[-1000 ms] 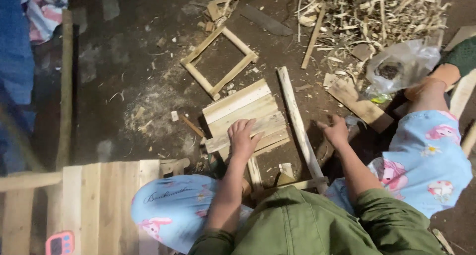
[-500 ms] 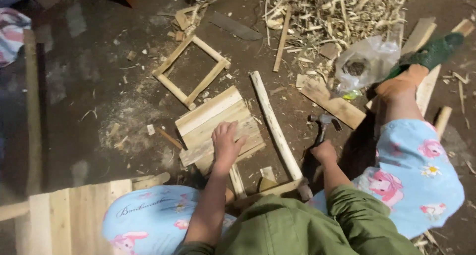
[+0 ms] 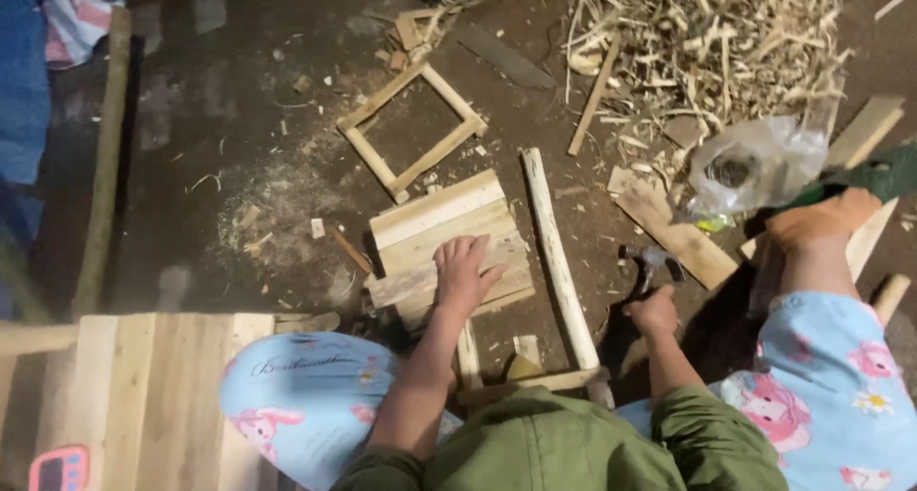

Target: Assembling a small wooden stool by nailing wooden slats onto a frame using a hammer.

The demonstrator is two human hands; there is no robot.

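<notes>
Right hand (image 3: 655, 311) now grips hammer (image 3: 646, 266) (shavings (image 3: 712, 42) beyond).

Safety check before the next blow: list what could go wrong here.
1. The left hand lies flat on the slatted wooden panel while the right hand has its grip on a hammer; a blow landing near those fingers could crush them.
2. The bare foot rests among wood scraps and offcuts, so splinters are likely.
3. The round pole beside the panel could roll if knocked.
</notes>
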